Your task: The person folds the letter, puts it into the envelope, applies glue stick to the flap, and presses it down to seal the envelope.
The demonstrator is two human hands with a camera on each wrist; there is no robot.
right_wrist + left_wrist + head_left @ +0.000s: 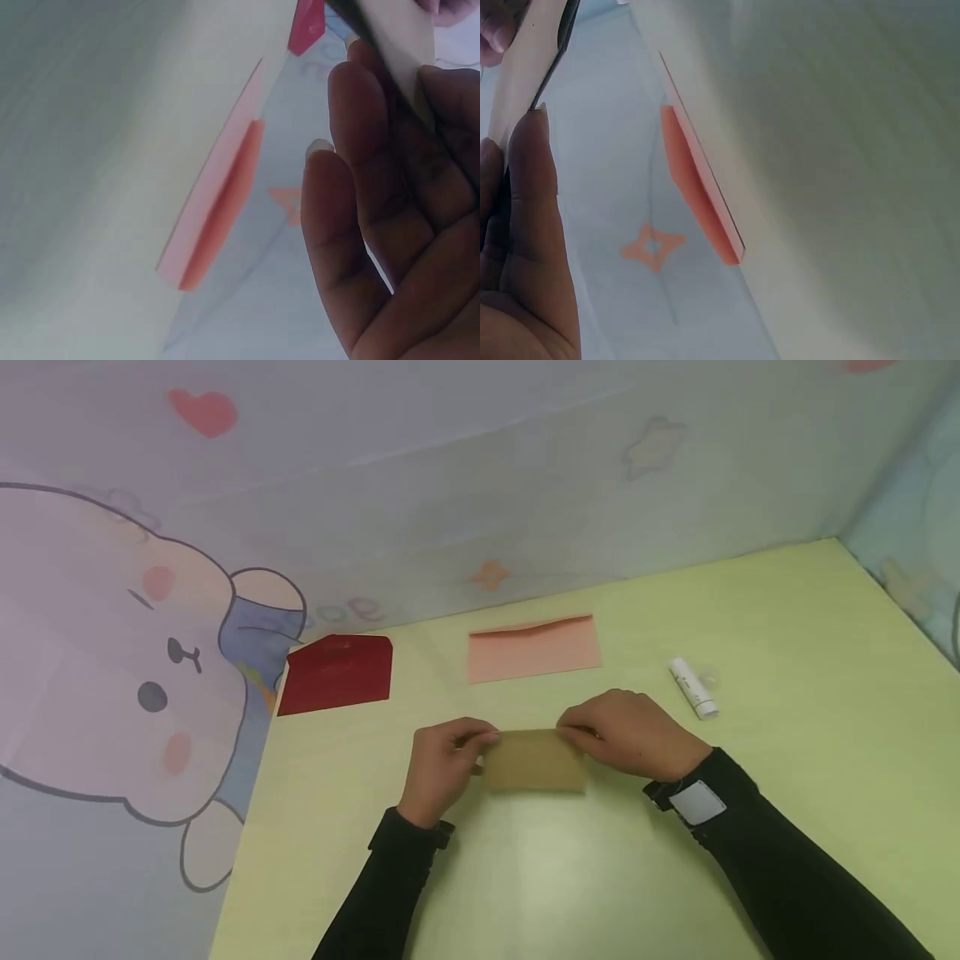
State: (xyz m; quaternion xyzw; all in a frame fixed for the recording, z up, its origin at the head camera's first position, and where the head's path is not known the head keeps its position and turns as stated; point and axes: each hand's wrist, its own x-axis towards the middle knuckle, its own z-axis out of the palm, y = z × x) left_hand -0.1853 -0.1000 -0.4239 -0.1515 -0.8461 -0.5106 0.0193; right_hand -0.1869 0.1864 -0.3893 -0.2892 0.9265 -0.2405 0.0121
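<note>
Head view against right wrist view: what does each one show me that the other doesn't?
Only the head view shows the glue stick, the bear drawing and the red heart.

Only the right wrist view shows the palm side of the right hand.

Both show the brown paper held by the right hand and left hand, the pink envelope, the red envelope (only part in the wrist view) and the orange star.

Before me, a pale yellow desk [810, 635] meets a wall [420, 502] printed with a sideways cartoon bear [82, 627], a heart [206, 414] and a star [655, 447]. Light gleams softly off the desk.
</note>
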